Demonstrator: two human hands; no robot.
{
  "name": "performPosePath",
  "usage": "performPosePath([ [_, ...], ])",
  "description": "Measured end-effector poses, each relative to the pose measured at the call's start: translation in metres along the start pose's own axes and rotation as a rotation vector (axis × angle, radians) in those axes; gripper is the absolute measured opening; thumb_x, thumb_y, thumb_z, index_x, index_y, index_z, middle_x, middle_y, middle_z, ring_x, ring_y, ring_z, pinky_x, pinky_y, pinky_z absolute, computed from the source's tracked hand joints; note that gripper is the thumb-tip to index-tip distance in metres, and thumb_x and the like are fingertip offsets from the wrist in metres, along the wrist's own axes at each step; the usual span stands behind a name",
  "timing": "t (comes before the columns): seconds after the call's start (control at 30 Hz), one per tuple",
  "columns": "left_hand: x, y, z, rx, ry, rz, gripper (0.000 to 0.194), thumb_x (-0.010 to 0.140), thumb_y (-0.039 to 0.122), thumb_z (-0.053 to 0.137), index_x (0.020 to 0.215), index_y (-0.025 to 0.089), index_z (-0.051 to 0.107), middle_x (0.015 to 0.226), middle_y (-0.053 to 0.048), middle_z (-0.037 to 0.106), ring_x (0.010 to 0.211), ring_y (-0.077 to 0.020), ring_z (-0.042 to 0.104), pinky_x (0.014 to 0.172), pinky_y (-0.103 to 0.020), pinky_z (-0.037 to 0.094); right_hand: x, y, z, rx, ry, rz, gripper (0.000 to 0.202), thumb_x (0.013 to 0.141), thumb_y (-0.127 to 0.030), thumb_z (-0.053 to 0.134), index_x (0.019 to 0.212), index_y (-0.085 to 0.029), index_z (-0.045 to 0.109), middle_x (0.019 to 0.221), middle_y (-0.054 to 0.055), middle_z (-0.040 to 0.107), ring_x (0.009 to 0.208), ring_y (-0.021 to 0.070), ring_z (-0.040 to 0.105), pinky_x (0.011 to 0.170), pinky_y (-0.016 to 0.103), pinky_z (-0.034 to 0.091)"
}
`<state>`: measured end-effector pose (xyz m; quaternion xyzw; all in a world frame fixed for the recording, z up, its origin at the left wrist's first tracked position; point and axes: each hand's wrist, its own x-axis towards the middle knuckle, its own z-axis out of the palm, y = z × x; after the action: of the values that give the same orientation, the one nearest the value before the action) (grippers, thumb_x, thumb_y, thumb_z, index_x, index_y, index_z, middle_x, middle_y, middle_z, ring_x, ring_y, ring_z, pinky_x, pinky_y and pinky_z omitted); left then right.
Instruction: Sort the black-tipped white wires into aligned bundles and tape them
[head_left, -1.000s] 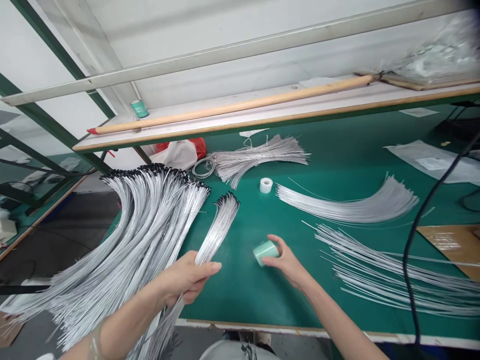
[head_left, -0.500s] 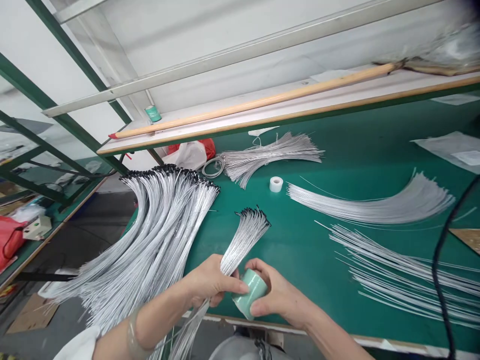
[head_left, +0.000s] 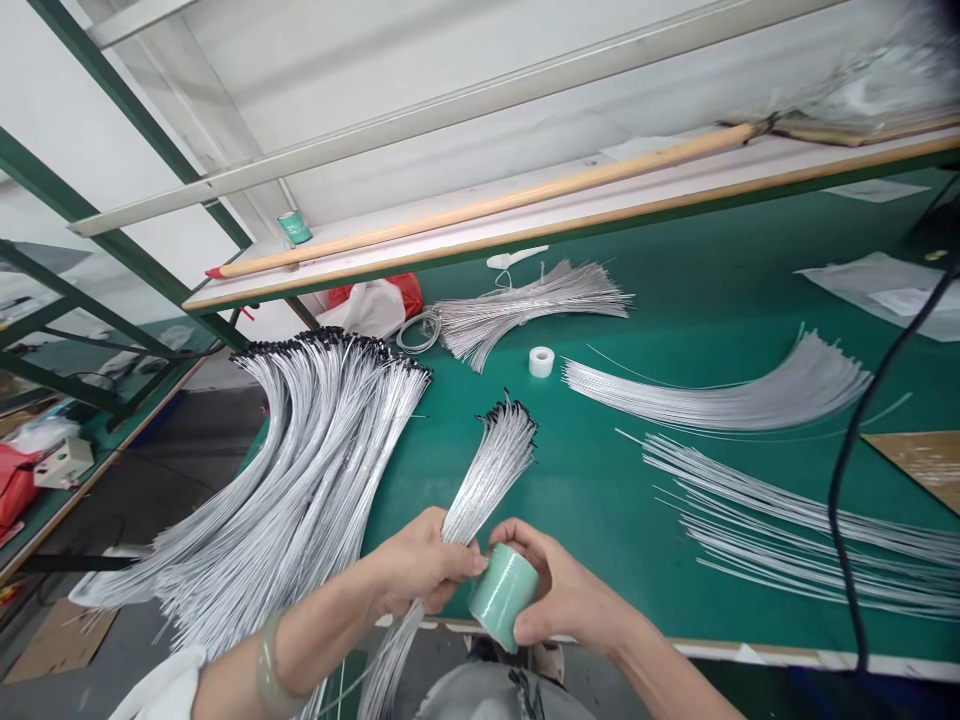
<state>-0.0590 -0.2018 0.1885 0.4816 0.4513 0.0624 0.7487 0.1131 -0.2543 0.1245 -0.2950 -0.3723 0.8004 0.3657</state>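
My left hand (head_left: 427,562) is closed around a bundle of thin grey-white wires (head_left: 484,480) with black tips at the upper end. The wires' lower part hangs down past the table's front edge. In my right hand (head_left: 559,590) is a light green roll of film or tape (head_left: 506,597), gripped between thumb and fingers. The roll sits close beside the bundle, and my left thumb reaches to its upper left edge. Whether a strip runs from the roll to the wires, I cannot tell.
A large heap of black-tipped wires (head_left: 315,460) lies to the left, overhanging the table. More loose wires (head_left: 720,390) spread on the right, near a small white tape roll (head_left: 541,361). A tied wire bundle (head_left: 532,308) lies behind. A black cable (head_left: 844,500) hangs at right.
The green roll has turned a little in my right hand and sits slightly lower right. My left thumb has drawn back a little. The whole view has shifted slightly.
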Motion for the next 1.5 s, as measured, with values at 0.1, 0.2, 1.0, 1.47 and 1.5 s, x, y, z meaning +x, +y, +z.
performPosePath([
  [0.1, 0.0, -0.004, 0.001, 0.021, 0.021, 0.004, 0.023, 0.063, 0.026, 0.058, 0.049, 0.018, 0.041, 0.034, 0.009, 0.029, 0.028, -0.0041, 0.025, 0.03, -0.02, 0.016, -0.005, 0.003, -0.001, 0.033, -0.003, 0.0, 0.064, 0.042, -0.026, 0.08, 0.093, -0.022, 0.042, 0.083, -0.002, 0.052, 0.067, 0.0117, 0.048, 0.054, 0.021, 0.034],
  [0.2, -0.001, -0.005, 0.004, 0.047, 0.031, 0.007, 0.024, 0.064, 0.025, 0.056, 0.047, 0.017, 0.04, 0.033, 0.009, 0.03, 0.028, -0.0038, 0.025, 0.031, -0.02, 0.015, -0.008, 0.009, 0.001, 0.139, -0.016, -0.026, 0.072, 0.039, -0.023, 0.081, 0.1, -0.023, 0.044, 0.091, 0.0, 0.054, 0.075, 0.0151, 0.052, 0.061, 0.024, 0.038],
  [1.0, 0.007, -0.013, 0.018, 0.048, -0.081, 0.134, 0.067, 0.059, 0.065, 0.056, 0.099, 0.012, 0.053, 0.049, 0.007, 0.042, 0.032, -0.0027, 0.031, 0.031, -0.017, 0.023, -0.006, 0.007, 0.032, 0.205, 0.602, -0.098, 0.076, 0.07, -0.049, 0.06, 0.13, -0.027, 0.02, 0.109, 0.005, 0.053, 0.094, 0.0195, 0.055, 0.081, 0.03, 0.042],
  [1.47, 0.01, -0.017, 0.026, 0.191, -0.02, 0.04, 0.042, 0.079, 0.054, 0.036, 0.084, 0.015, 0.052, 0.047, 0.006, 0.041, 0.029, -0.0051, 0.03, 0.028, -0.017, 0.023, -0.018, 0.01, 0.033, 0.337, 0.452, 0.02, 0.082, 0.066, -0.043, 0.066, 0.132, -0.024, 0.021, 0.11, 0.007, 0.053, 0.087, 0.0177, 0.057, 0.069, 0.026, 0.046],
  [1.5, 0.009, -0.017, 0.026, 0.207, -0.028, 0.035, 0.042, 0.08, 0.054, 0.035, 0.082, 0.015, 0.051, 0.046, 0.006, 0.041, 0.03, -0.0053, 0.03, 0.028, -0.017, 0.022, -0.02, 0.013, 0.03, 0.311, 0.41, 0.051, 0.077, 0.065, -0.043, 0.067, 0.128, -0.021, 0.029, 0.102, 0.006, 0.056, 0.08, 0.0161, 0.057, 0.064, 0.024, 0.046],
])
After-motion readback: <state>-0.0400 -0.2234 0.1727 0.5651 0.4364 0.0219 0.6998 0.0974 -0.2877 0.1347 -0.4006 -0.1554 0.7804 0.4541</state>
